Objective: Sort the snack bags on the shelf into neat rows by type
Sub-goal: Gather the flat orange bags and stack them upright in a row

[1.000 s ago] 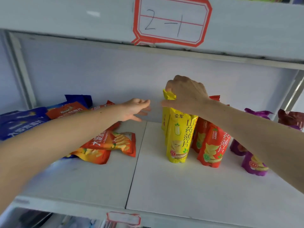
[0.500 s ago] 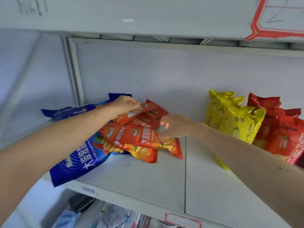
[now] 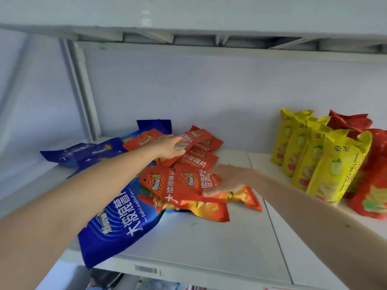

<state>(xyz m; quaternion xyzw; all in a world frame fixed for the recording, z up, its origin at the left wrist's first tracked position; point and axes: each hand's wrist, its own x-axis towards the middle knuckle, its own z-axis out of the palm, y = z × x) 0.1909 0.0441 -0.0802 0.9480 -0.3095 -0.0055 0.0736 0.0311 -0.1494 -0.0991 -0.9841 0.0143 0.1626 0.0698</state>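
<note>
A loose pile of orange snack bags (image 3: 184,164) lies flat on the white shelf (image 3: 209,248), on top of blue snack bags (image 3: 117,222). My left hand (image 3: 167,148) reaches to the back of the pile and holds the edge of a raised orange bag (image 3: 196,136). My right hand (image 3: 228,181) pinches the right edge of the front orange bag (image 3: 186,185). Yellow bags (image 3: 335,168) stand upright in a row at the right, with red bags (image 3: 372,185) standing beside and behind them.
More blue bags (image 3: 83,153) lie at the back left by the grey upright post (image 3: 83,91). The upper shelf (image 3: 188,17) hangs close overhead. One blue bag overhangs the shelf's front edge (image 3: 146,268). A seam in the shelf runs between the pile and the yellow row.
The view has swung left. My right hand has let go of the yellow bag and come onto the front orange bag. My left hand has reached the rear orange bag and lifted its edge.
</note>
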